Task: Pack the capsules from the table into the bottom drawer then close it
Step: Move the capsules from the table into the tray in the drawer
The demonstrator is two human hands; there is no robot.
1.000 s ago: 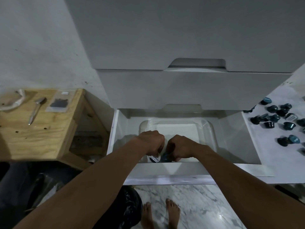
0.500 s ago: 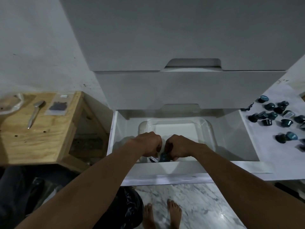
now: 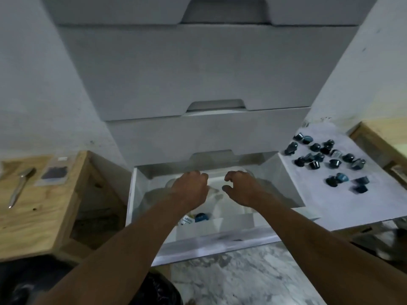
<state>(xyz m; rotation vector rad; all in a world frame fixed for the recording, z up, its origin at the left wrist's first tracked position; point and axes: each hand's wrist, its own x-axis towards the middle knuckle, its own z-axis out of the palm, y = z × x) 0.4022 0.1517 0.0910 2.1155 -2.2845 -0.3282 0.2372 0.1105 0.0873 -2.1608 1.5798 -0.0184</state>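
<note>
At far left, a wooden counter [image 3: 39, 216] carries a metal tool [image 3: 21, 186] lying lengthwise and a small clear packet [image 3: 54, 173] with a dark patch beside it. Next comes the white drawer unit, its upper drawers [image 3: 198, 69] shut and the bottom drawer [image 3: 211, 238] pulled out over marble floor [image 3: 242, 280]. Inside the drawer sits a clear plastic container [image 3: 229, 208], partly hidden behind the person's forearms. The left hand [image 3: 190, 188] hangs above the container with fingers loosely curled and nothing in its grip; the right hand [image 3: 240, 187] is alongside it, apart from it, thumb and fingers spread and likewise empty. Below the left wrist, at the near end of the container, lie two capsules [image 3: 196, 218], one showing a pale printed lid, the other blue, touching each other. To the right of the drawer, a white-covered counter [image 3: 319, 201] holds the loose capsules [image 3: 319, 157], a scatter of dark blue and teal pieces, most bunched toward the rear, a few separate nearer the front edge. Another wooden frame [image 3: 378, 146] shows at far right. Motion blur softens the finer detail.
</note>
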